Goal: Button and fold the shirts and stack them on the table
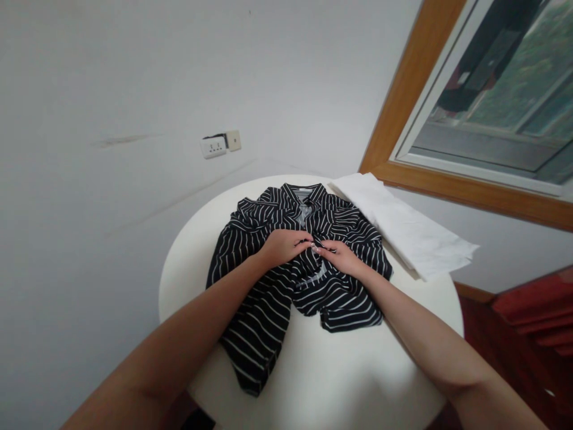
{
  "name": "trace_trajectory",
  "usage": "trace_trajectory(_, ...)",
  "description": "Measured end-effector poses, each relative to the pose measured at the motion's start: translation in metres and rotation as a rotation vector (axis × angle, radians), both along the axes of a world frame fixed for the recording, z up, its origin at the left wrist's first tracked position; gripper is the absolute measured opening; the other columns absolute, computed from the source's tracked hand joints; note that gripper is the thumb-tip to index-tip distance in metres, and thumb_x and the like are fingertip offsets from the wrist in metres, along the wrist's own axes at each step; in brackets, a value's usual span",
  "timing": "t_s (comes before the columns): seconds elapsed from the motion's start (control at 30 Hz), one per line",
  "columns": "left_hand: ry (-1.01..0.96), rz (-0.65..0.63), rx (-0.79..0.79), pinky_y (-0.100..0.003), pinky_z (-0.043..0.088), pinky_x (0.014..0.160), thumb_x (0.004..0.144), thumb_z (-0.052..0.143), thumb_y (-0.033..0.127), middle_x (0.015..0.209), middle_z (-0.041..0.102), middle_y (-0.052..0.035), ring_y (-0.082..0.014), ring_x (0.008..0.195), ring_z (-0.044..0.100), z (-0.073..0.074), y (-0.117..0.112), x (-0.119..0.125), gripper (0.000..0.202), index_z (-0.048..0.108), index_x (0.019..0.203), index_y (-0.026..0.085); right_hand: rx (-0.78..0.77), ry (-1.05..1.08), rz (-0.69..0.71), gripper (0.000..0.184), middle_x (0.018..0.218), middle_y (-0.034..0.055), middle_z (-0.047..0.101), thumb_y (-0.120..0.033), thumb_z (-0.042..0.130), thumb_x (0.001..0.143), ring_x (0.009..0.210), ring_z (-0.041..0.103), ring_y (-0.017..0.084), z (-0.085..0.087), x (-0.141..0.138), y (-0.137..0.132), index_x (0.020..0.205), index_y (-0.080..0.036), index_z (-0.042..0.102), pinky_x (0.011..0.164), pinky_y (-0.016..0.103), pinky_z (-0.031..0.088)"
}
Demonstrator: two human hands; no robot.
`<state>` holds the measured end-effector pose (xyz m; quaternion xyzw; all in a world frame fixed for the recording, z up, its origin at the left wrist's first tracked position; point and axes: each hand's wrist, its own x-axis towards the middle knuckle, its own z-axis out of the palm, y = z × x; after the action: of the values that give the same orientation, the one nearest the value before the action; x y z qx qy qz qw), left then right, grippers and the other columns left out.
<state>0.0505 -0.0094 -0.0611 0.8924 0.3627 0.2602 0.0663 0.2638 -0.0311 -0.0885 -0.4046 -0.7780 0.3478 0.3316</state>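
Note:
A black shirt with thin white stripes (pixel 264 310) lies spread on a round white table (pixel 340 376), collar toward the wall. My left hand (pixel 283 245) and my right hand (pixel 339 255) meet at the middle of the shirt's front, fingertips almost touching. Both hands have curled fingers pinching the fabric along the front opening. One part of the shirt hangs over the table's near left edge.
A folded white cloth (pixel 405 224) lies on the table's right side, reaching past the edge. A wall socket (pixel 213 146) sits on the white wall behind. A wood-framed window (pixel 470 179) is at the right, with red-brown furniture (pixel 532 316) below it.

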Motion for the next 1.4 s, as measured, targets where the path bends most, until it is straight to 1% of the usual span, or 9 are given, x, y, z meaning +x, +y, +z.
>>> trace_trajectory(0.23, -0.026, 0.008, -0.072, -0.02, 0.036, 0.059, 0.087, 0.052, 0.043, 0.071, 0.069, 0.0027, -0.0102, 0.061, 0.058, 0.002, 0.001, -0.001, 0.028, 0.072, 0.099, 0.028, -0.097, 0.036, 0.033, 0.043, 0.072, -0.0016, 0.059, -0.057, 0.051, 0.086, 0.07, 0.051, 0.014, 0.003, 0.002, -0.001, 0.076, -0.016, 0.064, 0.07, 0.026, 0.041)
trace_trajectory(0.4, -0.084, -0.021, -0.099, -0.021, 0.033, 0.056, 0.086, 0.053, 0.045, 0.06, 0.06, 0.0037, -0.0094, 0.054, 0.051, 0.0, 0.006, -0.005, 0.029, 0.072, 0.093, 0.024, -0.102, 0.07, 0.054, 0.04, 0.076, -0.0006, 0.063, -0.055, 0.056, 0.084, 0.074, 0.054, 0.015, 0.006, 0.001, -0.004, 0.079, -0.017, 0.068, 0.072, 0.027, 0.042)
trace_trajectory(0.6, -0.205, -0.132, -0.226, -0.021, 0.029, 0.052, 0.084, 0.055, 0.047, 0.05, 0.045, 0.0061, -0.0079, 0.049, 0.038, 0.003, 0.009, -0.005, 0.034, 0.071, 0.086, 0.018, -0.191, 0.174, 0.054, 0.04, 0.083, 0.0009, 0.067, -0.054, 0.059, 0.082, 0.079, 0.058, 0.016, 0.008, 0.001, -0.005, 0.086, -0.016, 0.07, 0.077, 0.029, 0.044)
trace_trajectory(0.83, -0.389, -0.112, -0.422, -0.021, 0.02, 0.044, 0.082, 0.057, 0.049, 0.046, 0.038, 0.0077, -0.0065, 0.044, 0.029, 0.001, 0.008, 0.002, 0.036, 0.07, 0.084, 0.015, -0.186, 0.291, -0.022, 0.037, 0.079, 0.0003, 0.065, -0.053, 0.061, 0.081, 0.077, 0.056, 0.015, 0.002, -0.003, -0.005, 0.082, -0.017, 0.07, 0.078, 0.029, 0.044)
trace_trajectory(0.93, -0.459, -0.078, -0.436, -0.021, 0.023, 0.044, 0.082, 0.057, 0.047, 0.047, 0.043, 0.007, -0.0066, 0.044, 0.033, 0.002, 0.004, 0.007, 0.035, 0.069, 0.084, 0.014, -0.144, 0.295, -0.061, 0.039, 0.079, 0.0005, 0.065, -0.055, 0.06, 0.081, 0.079, 0.056, 0.016, 0.002, -0.007, -0.007, 0.082, -0.017, 0.07, 0.078, 0.03, 0.043)
trace_trajectory(1.03, -0.536, -0.041, -0.423, -0.02, 0.033, 0.047, 0.082, 0.058, 0.047, 0.055, 0.055, 0.0042, -0.0076, 0.049, 0.042, 0.003, 0.0, 0.011, 0.034, 0.069, 0.083, 0.014, -0.097, 0.29, -0.095, 0.04, 0.08, 0.0006, 0.065, -0.057, 0.058, 0.081, 0.08, 0.056, 0.017, 0.003, -0.01, -0.007, 0.082, -0.018, 0.07, 0.078, 0.03, 0.044)
trace_trajectory(1.23, -0.64, -0.032, -0.552, -0.026, 0.049, 0.068, 0.082, 0.057, 0.043, 0.077, 0.07, -0.0024, -0.0139, 0.071, 0.061, -0.002, 0.001, 0.016, 0.03, 0.069, 0.086, 0.015, -0.085, 0.27, -0.07, 0.039, 0.083, 0.0009, 0.068, -0.055, 0.058, 0.082, 0.08, 0.058, 0.018, 0.003, -0.009, -0.007, 0.085, -0.019, 0.072, 0.079, 0.032, 0.046)
trace_trajectory(1.3, -0.633, -0.04, -0.601, -0.028, 0.05, 0.074, 0.083, 0.055, 0.043, 0.084, 0.072, -0.0035, -0.0158, 0.078, 0.064, -0.005, 0.005, 0.014, 0.031, 0.069, 0.087, 0.016, -0.082, 0.241, -0.041, 0.038, 0.09, 0.002, 0.07, -0.054, 0.058, 0.083, 0.086, 0.06, 0.019, 0.003, -0.007, -0.007, 0.091, -0.02, 0.073, 0.084, 0.034, 0.046)
trace_trajectory(1.4, -0.619, -0.03, -0.64, -0.03, 0.05, 0.078, 0.083, 0.053, 0.047, 0.089, 0.072, -0.0047, -0.0173, 0.083, 0.064, -0.007, 0.013, 0.009, 0.036, 0.069, 0.09, 0.016, -0.063, 0.22, 0.004, 0.04, 0.117, 0.0037, 0.066, -0.05, 0.06, 0.083, 0.106, 0.058, 0.021, 0.005, -0.006, -0.008, 0.113, -0.025, 0.067, 0.097, 0.037, 0.041)
